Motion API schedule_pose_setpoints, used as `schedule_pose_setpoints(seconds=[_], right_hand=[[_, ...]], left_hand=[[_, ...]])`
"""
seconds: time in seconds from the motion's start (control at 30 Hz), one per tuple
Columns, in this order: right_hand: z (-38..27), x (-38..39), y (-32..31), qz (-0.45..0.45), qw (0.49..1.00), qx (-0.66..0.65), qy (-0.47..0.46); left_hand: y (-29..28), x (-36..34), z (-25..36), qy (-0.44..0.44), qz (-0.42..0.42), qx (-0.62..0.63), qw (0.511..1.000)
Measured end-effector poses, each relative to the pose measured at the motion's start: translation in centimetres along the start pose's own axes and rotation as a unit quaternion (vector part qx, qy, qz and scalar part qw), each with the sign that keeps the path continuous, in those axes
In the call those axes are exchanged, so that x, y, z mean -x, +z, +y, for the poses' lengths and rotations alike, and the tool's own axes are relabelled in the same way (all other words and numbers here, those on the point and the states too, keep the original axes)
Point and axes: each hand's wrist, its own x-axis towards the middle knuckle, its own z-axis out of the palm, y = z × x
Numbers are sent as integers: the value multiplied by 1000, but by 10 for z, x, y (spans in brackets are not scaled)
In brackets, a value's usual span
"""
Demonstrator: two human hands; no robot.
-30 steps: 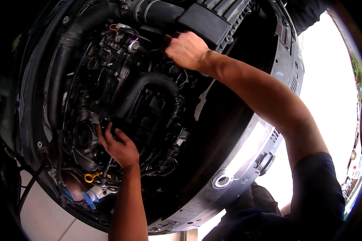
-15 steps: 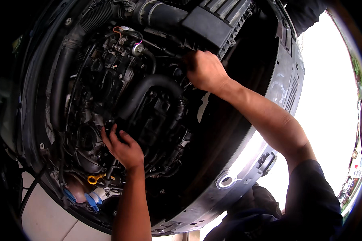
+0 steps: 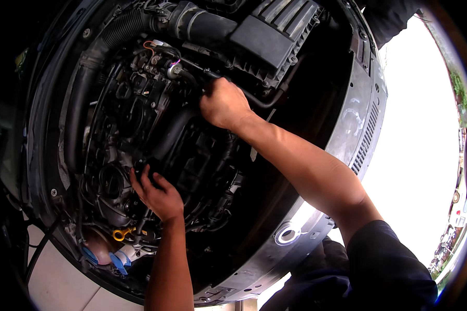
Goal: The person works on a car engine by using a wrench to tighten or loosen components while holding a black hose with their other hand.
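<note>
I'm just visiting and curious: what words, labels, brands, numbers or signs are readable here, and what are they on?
None can be read.
Thick black hose between the left hand and right hand: no legible lettering.
Dark round part beside the left hand: too dark to tell.
Yellow ring handle: any marking is too small.
White vehicle outside, far right: too small and blurred.

Looks like a car wkshp, w/ exposed engine (image 3: 145, 111) & pale tiled flr (image 3: 57, 274)

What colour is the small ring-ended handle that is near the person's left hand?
The small ring-ended handle is yellow-orange; the head view shows it best.
</note>
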Motion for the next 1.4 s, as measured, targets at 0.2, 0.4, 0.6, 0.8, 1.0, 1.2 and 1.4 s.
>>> schedule_pose_setpoints(seconds=[0.2, 0.4, 0.6, 0.8, 1.0, 1.2, 1.4], right_hand=[[-14, -1, -3, -73, 991, 105, -27], [-24, -14, -10, -122, 981, 147, -30], [10, -17, -9, -85, 996, -5, -7], [31, -15, 8, -13, 996, -80, -28], [19, -4, 4, -18, 998, -28, -61], [15, -8, 0, -47, 996, 26, -71], [-13, -2, -9, -114, 980, 154, -46]], left_hand=[[1, -1, 2, 2, 4, -18, 1000], [1, -2, -4, 2, 8, -10, 1000], [0, -1, 0, -12, -1, 27, 1000], [2, 0, 2, -8, 2, 30, 1000], [0, -1, -1, -10, 3, 34, 999], [1, -1, 0, -5, 4, 25, 1000], [-2, -1, 4, -23, -5, 38, 999]])
